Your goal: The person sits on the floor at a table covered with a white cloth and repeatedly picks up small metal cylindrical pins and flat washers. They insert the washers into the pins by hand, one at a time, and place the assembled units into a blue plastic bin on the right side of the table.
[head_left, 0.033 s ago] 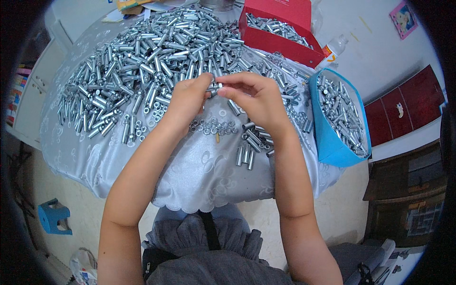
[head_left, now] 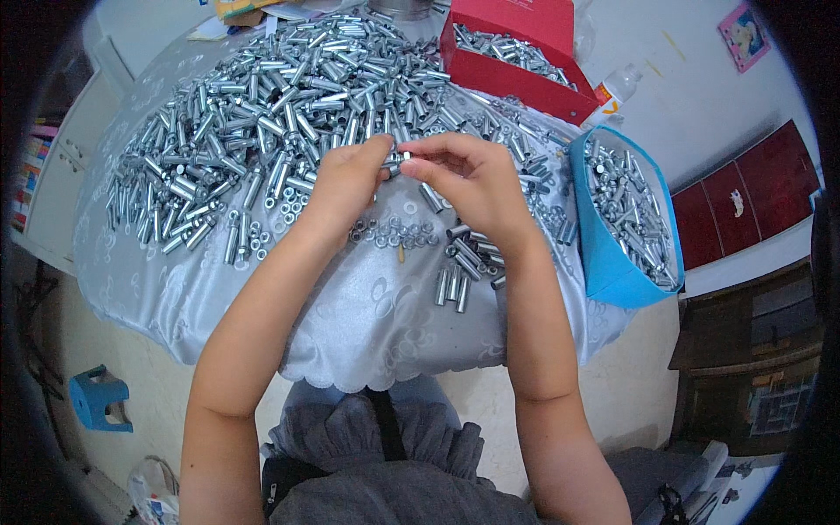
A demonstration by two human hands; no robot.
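Between my two hands, over the near part of the table, is a shiny metal anchor bolt [head_left: 396,164]. My left hand [head_left: 344,184] is closed around one end of it, and its fingers hide much of the bolt. Thumb and fingers of my right hand [head_left: 479,184] pinch the other end, at a small hex piece. Just beyond lies a large heap of metal anchor bolts [head_left: 297,101]. Loose nuts [head_left: 394,234] sit in a cluster below my hands, beside a single flat washer [head_left: 409,208]. Several metal sleeves [head_left: 452,284] lie under my right wrist.
A blue fabric bin [head_left: 608,262] full of metal pieces stands at the right edge. Behind it are a red box [head_left: 516,86] holding more pieces and a plastic bottle [head_left: 619,86]. A pale patterned tablecloth [head_left: 350,324] covers the table. A blue stool [head_left: 101,398] stands on the floor, left.
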